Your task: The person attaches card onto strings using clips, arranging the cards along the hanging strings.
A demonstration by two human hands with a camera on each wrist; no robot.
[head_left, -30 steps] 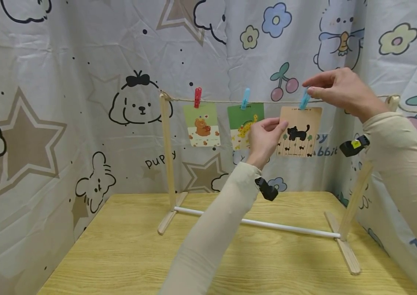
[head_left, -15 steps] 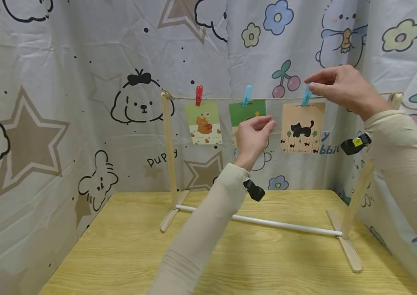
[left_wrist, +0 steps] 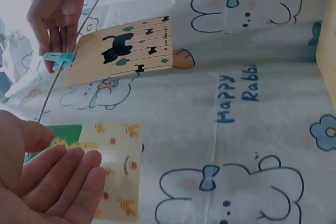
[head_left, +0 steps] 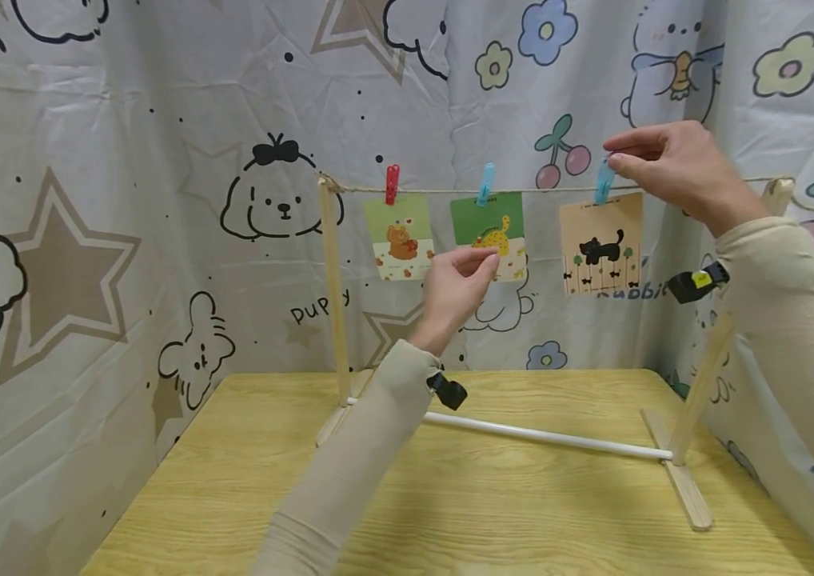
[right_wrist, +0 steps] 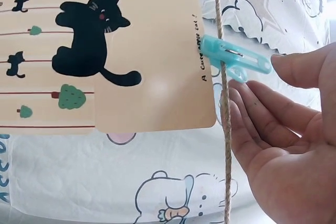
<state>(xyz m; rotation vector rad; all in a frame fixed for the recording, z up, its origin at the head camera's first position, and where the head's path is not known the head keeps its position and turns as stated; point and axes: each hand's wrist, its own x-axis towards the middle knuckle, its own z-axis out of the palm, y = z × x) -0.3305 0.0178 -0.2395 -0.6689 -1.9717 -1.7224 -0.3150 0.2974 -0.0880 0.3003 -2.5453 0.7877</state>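
My right hand [head_left: 680, 168] pinches the light blue clothespin [head_left: 604, 182] between thumb and fingers. In the right wrist view the clothespin [right_wrist: 236, 55] bites the top edge of a peach card with a black cat [right_wrist: 84, 40] at the twine [right_wrist: 226, 124]. That cat card [head_left: 601, 248] hangs at a slight tilt. My left hand [head_left: 453, 292] holds nothing and is in front of the green card with a yellow leopard-like animal [head_left: 489, 216], hiding part of it. Its fingers are loosely bent in the left wrist view, thumb [left_wrist: 37, 136] apart from them.
A red clothespin [head_left: 393, 184] holds a bear card [head_left: 400, 240] at the left. Another blue clothespin [head_left: 486, 184] holds the leopard card. Wooden posts [head_left: 333, 296] carry the twine, and a white rod [head_left: 544, 436] joins their feet on the wood-grain table [head_left: 522, 512]. A printed curtain hangs behind.
My left hand has let go of the cat card's left edge and moved left and down in front of the leopard card. My right hand stays at the clothespin; the cat card swings slightly.
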